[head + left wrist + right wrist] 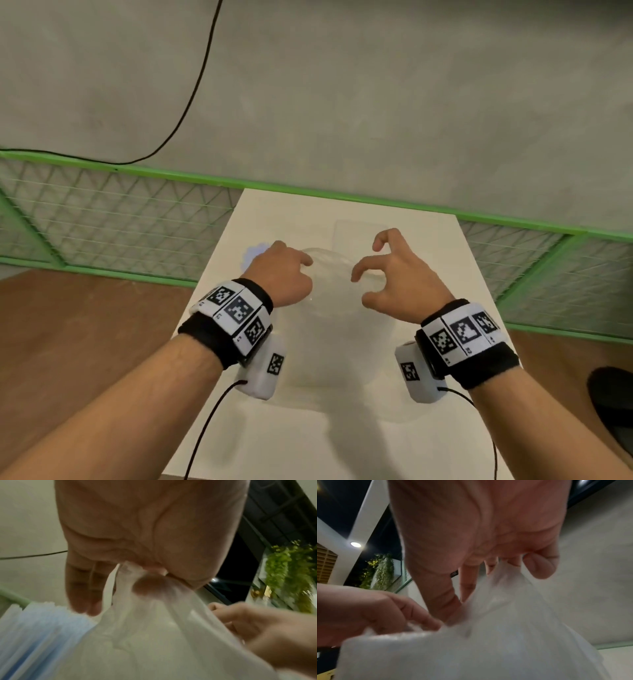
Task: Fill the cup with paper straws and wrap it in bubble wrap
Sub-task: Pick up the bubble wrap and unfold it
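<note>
A clear sheet of bubble wrap [330,277] is bunched up over the middle of the white table [342,428]. My left hand [298,270] pinches its left side; the left wrist view shows the film gathered between thumb and finger of the left hand [142,574]. My right hand [370,270], fingers curled, grips the right side, and the bubble wrap [505,642] rises into the pinch of the right hand [510,566]. Pale blue-and-white paper straws [34,628] stand bundled just left of the wrap, their tops [252,255] peeking past my left knuckles. The cup is hidden.
A green mesh fence [113,219] runs behind the table against a grey wall, and a black cable [191,99] hangs down it. Brown floor [75,342] lies on both sides. A dark object [613,397] sits at the right edge.
</note>
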Motion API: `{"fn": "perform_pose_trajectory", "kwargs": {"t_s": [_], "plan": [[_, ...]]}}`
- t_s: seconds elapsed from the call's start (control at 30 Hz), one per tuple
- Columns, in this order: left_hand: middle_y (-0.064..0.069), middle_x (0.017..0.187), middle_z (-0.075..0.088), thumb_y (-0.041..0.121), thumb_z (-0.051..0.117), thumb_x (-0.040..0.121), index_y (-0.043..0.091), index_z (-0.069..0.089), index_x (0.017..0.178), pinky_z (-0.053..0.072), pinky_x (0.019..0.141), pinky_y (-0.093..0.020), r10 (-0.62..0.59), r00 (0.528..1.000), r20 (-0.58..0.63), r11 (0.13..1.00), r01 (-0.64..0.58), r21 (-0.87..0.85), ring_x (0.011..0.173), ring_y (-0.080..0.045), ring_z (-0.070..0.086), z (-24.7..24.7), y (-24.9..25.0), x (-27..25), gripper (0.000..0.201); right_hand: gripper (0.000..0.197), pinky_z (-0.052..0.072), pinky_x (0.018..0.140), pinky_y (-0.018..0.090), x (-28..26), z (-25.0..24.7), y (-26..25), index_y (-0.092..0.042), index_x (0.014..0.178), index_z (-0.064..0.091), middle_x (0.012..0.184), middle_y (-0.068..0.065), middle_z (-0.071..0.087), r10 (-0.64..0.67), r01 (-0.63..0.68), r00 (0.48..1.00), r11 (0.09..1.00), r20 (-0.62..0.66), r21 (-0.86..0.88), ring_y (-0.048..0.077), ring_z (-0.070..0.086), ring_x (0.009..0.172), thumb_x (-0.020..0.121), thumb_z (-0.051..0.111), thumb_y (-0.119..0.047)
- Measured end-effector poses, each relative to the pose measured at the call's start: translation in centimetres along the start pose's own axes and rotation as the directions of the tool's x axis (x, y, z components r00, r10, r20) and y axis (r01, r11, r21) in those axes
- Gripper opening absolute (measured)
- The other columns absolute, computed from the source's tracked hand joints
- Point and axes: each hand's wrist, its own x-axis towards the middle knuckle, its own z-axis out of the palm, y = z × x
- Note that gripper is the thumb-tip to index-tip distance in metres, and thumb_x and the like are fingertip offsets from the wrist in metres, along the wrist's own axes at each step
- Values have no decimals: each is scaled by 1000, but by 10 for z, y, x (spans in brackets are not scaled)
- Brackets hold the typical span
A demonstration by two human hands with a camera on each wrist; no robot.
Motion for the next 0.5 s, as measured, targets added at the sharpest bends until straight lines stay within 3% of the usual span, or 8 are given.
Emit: {"fn": "perform_pose_trajectory", "kwargs": {"t_s": [0.07,0.17,0.23,0.27,0.33,0.37,0.43,0.5], "plan": [[-4,147,47,22,44,81,33,47,143,37,104,-25,26,999,40,999,-24,-48,133,-24,44,1,-3,3,63,36,48,84,35,0,-6,1,-43,101,66,123,-10,23,27,-28,994,1000,105,7,17,44,101,71,69,-24],[-7,143,50,13,40,88,33,40,148,43,80,-21,53,996,68,978,-39,-203,121,-25,53,9,-6,6,63,65,41,94,33,5,-8,6,-47,131,51,146,-6,17,123,-115,968,992,218,-51,27,29,128,75,58,-14],[-6,140,52,0,39,90,31,40,148,44,66,-20,56,993,106,895,-3,-446,112,-27,60,19,-8,8,66,81,43,93,29,8,-4,9,-46,146,30,157,-1,16,145,-153,930,988,338,-4,27,34,134,78,54,-10],[-4,136,56,-1,40,90,31,42,146,44,64,-20,47,993,106,845,17,-534,104,-25,63,23,-8,10,64,84,44,88,25,10,-1,11,-44,150,23,155,3,26,133,-158,914,987,382,35,24,43,129,80,52,-8],[-3,123,63,8,48,92,31,49,137,47,64,-26,11,995,96,758,55,-650,95,-23,66,31,-9,14,51,81,44,75,21,12,8,14,-42,151,21,140,4,49,117,-171,915,979,387,110,19,56,103,84,50,-9],[-5,117,65,13,54,92,32,53,130,49,65,-30,-1,996,94,721,66,-690,97,-25,67,34,-9,15,42,75,44,75,21,12,12,14,-42,150,25,132,4,55,130,-191,931,970,340,153,17,57,94,86,51,-13],[-5,104,63,16,61,91,32,59,113,53,67,-38,1,995,98,665,73,-744,96,-26,71,40,-11,17,27,56,43,83,24,13,20,15,-41,143,41,116,2,63,174,-225,961,945,217,238,17,57,95,91,53,-25],[-2,94,60,7,55,92,27,60,98,51,63,-37,29,996,87,671,45,-740,86,-23,73,44,-15,18,21,38,42,86,24,14,29,21,-38,132,55,104,-2,66,192,-232,968,931,162,282,15,59,98,95,54,-34]]}}
